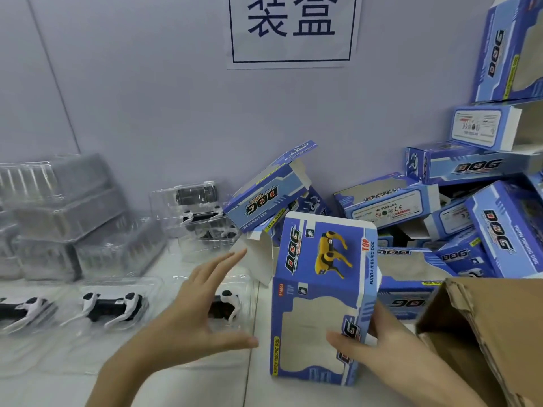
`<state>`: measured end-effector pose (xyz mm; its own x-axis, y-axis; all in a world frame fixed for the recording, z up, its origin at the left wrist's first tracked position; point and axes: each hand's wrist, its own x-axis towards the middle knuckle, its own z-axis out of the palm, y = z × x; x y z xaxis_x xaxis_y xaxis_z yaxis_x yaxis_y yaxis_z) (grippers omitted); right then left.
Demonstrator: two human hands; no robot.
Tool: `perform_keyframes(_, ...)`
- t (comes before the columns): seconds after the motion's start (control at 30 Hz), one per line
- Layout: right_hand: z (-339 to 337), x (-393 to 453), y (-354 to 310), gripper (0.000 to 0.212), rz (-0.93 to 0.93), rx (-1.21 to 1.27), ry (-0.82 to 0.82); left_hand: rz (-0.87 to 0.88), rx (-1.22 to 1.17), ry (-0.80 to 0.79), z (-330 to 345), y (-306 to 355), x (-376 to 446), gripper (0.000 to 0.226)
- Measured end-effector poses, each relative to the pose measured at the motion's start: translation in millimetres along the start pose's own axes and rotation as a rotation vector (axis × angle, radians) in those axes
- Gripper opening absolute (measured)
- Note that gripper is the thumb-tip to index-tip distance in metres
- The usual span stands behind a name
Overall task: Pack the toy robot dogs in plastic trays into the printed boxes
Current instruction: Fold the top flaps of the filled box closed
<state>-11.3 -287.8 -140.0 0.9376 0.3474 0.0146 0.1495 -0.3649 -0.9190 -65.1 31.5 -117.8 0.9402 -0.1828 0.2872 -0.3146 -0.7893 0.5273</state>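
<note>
Right hand (pixel 379 345) clamps printed box (pixel 320 301), long axis upright. Left hand (pixel 199 306), fingers apart, nearer trayed toy dog (pixel 226 304) left of box.

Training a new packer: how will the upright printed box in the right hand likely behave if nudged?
The printed box probably tips easily: it stands tall on one narrow end. It looks light, its window showing nothing inside. The right hand steadies it.

Trayed dogs (pixel 113 306) left — box pile (pixel 458 218) right — carton (pixel 493 333) nearest.
</note>
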Motion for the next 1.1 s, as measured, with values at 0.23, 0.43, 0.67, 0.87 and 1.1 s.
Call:
perform_keyframes(0.23,-3,2,-1,0.062,0.01,0.012,-0.043,-0.132,0.482,-0.138,6,-40,0,0.113)
perform_keyframes(0.43,-16,1,-15,0.089,-0.031,0.239,-0.09,-0.076,0.495,0.029,10,-37,5,0.09)
perform_keyframes(0.67,-24,3,-26,0.07,-0.21,0.663,0.245,-0.034,0.049,0.51,6,-16,13,0.079)
perform_keyframes(0.87,-22,1,-43,0.053,-0.46,0.682,0.484,0.053,-0.027,0.797,-12,25,32,0.077)
perform_keyframes(1.1,-8,-5,-93,0.054,-0.657,0.258,0.504,0.276,0.061,0.922,-30,101,66,0.079)
